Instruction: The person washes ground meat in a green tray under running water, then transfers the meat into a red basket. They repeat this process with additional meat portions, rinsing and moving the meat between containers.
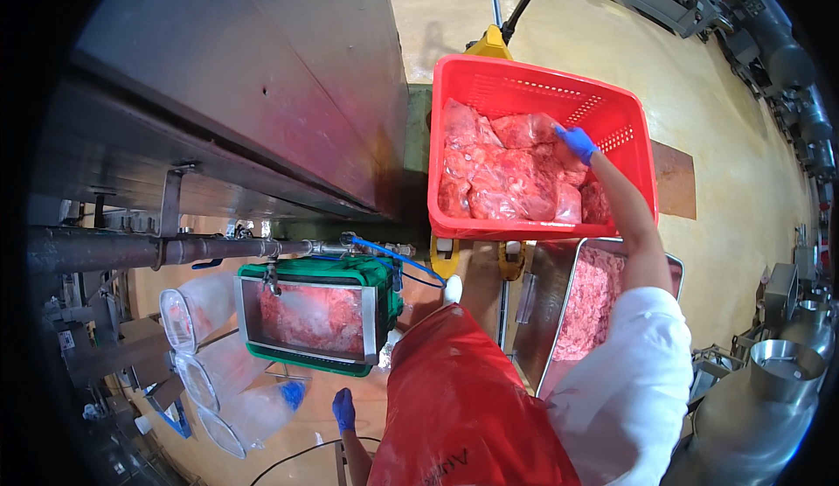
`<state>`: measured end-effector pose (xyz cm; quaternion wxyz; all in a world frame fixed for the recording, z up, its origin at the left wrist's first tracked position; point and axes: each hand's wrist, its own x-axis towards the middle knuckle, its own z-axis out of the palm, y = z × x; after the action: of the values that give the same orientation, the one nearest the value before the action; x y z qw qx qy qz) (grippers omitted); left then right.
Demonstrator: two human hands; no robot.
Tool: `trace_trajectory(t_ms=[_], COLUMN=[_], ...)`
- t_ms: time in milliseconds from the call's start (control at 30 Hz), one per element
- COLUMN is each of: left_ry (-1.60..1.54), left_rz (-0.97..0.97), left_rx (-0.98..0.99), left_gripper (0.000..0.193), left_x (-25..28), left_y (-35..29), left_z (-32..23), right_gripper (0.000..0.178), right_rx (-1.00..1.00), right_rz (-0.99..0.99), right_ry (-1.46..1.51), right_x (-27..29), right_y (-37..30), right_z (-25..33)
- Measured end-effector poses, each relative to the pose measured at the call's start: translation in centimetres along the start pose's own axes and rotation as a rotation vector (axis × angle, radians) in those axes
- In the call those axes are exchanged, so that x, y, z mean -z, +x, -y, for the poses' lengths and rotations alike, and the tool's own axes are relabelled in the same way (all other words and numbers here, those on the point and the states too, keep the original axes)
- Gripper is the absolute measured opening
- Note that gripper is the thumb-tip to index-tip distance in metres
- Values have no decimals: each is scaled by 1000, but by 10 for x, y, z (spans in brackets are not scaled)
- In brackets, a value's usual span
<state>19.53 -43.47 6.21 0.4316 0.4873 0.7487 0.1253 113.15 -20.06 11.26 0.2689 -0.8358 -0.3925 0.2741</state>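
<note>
My right hand, in a blue glove, reaches into the red crate. Its fingers are closed on the edge of a clear plastic bag of meat near the crate's far right part. Several more bags of red meat lie packed around it. Down at my left side hangs my left hand, also gloved in blue, with nothing visible in it. Its fingers look loosely stretched, away from any object.
A steel tub of ground meat stands by my right side. To the left are a green crate with meat, bag-lined round frames, a pipe and a big steel machine. A yellow pallet jack sits under the red crate.
</note>
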Motion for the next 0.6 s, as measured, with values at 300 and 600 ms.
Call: trace_trajectory(t_ms=[300, 600], left_ry=[-280, -1632], left_rz=[323, 1278], left_rx=[-480, -456], left_gripper=[17, 60], left_x=[-52, -101], left_y=[36, -11], left_z=[-268, -446], right_gripper=[34, 23], right_rx=[121, 168], right_rz=[174, 4], right_ry=[501, 784], right_x=[109, 71], right_y=[-228, -429], right_z=[313, 489])
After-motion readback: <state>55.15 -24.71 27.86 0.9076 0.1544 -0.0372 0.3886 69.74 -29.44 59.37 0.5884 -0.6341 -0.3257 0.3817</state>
